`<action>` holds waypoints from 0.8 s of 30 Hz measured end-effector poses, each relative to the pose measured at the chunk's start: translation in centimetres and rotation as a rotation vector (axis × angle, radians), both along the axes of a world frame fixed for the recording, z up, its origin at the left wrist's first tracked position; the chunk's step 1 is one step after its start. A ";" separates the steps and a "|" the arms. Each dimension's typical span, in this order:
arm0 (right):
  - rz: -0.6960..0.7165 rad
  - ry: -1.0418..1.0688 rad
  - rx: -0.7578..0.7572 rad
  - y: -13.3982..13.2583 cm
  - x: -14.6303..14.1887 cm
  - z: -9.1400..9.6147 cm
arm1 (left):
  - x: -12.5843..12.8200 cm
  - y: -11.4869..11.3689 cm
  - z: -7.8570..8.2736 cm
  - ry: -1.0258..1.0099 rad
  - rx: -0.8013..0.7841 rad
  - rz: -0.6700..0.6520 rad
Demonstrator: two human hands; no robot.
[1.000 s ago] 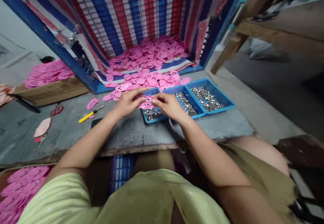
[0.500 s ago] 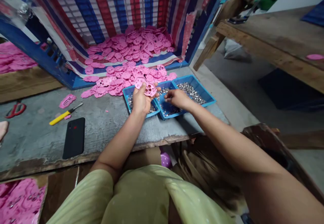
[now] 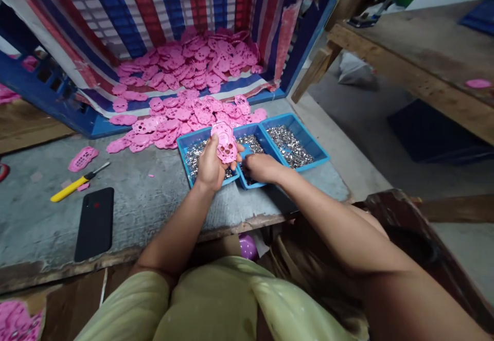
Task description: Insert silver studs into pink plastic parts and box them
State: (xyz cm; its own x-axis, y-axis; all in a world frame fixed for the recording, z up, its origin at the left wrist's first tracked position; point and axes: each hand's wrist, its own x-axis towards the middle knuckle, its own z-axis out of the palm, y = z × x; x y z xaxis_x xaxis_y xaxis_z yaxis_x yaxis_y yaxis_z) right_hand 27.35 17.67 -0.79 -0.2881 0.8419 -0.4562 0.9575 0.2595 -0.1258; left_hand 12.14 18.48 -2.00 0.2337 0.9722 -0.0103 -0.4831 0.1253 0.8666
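Through the head view, my only feed, I see the left hand (image 3: 210, 170) at the centre of the frame, thumb and fingers closed on a pink piece (image 3: 224, 144), its holes tipped toward me over the left tray (image 3: 182, 163). That grip looks right: I'd want it light and near the edge, leaving the holes uncovered. The right hand (image 3: 262, 167), just right of centre, dips with curled fingers into the middle tray (image 3: 251, 185), among small metal bits (image 3: 250, 143); its fingertips are hidden, so I can't tell whether they pinch anything. To pick well, I'd part a few bits from the heap, take one by its sides, and hold the piece level and close by. The loose pink pile (image 3: 193, 112) lies behind, clear of both wrists.
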 end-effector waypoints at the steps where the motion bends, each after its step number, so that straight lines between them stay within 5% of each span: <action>1: 0.004 -0.007 -0.002 0.0 0.0 0.0 | 0.0 -0.1 0.0 -0.003 -0.001 -0.017; 20: 0.017 0.055 0.004 0.1 0.7 -0.6 | 0.8 -0.4 -0.2 0.035 0.015 -0.040; 24: -0.115 0.261 0.093 0.3 1.7 -0.5 | 0.9 -0.2 -0.3 0.034 0.003 -0.028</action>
